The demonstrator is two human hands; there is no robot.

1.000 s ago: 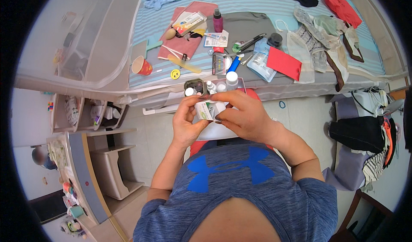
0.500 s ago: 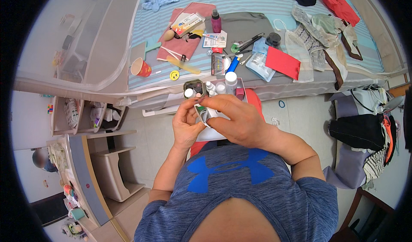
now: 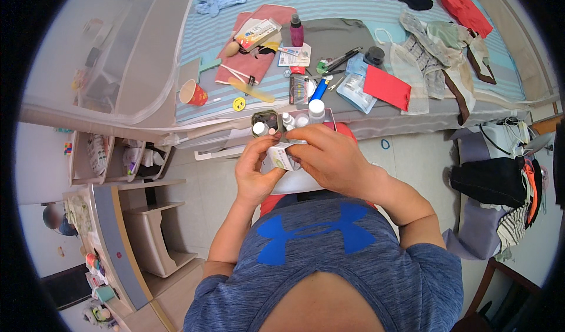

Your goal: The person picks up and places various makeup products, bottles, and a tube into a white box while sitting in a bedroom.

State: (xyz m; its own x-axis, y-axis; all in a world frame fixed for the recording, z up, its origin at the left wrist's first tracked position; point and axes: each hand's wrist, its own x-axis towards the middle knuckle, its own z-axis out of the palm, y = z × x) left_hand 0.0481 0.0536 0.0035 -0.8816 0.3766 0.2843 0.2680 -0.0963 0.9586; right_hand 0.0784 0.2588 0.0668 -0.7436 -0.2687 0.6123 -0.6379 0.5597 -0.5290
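Note:
A small white carton with green print point(image 3: 281, 157) is held in front of my belly. My left hand point(image 3: 254, 173) grips its left side between thumb and fingers. My right hand point(image 3: 331, 158) is closed at the carton's right edge, its fingertips partly hidden. Just beyond my fingers stands an open dark tin point(image 3: 266, 118) holding a white-capped bottle point(image 3: 259, 129). Right of it a shallow white tray point(image 3: 333, 115) holds a large white-capped bottle point(image 3: 316, 109) and several smaller white containers point(image 3: 302, 120).
On the striped bed point(image 3: 329, 8) lie a pink cloth point(image 3: 253, 55), a magenta spray bottle point(image 3: 296, 32), a red paper cup point(image 3: 193, 93), a red envelope point(image 3: 388, 88), a blue pouch point(image 3: 355, 90) and rumpled clothes point(image 3: 432, 49). Shelves point(image 3: 118, 155) stand left; a garment-covered chair point(image 3: 491, 185) stands right.
The carton has turned so that a printed face shows instead of its open end. My right hand has shifted slightly at its edge.

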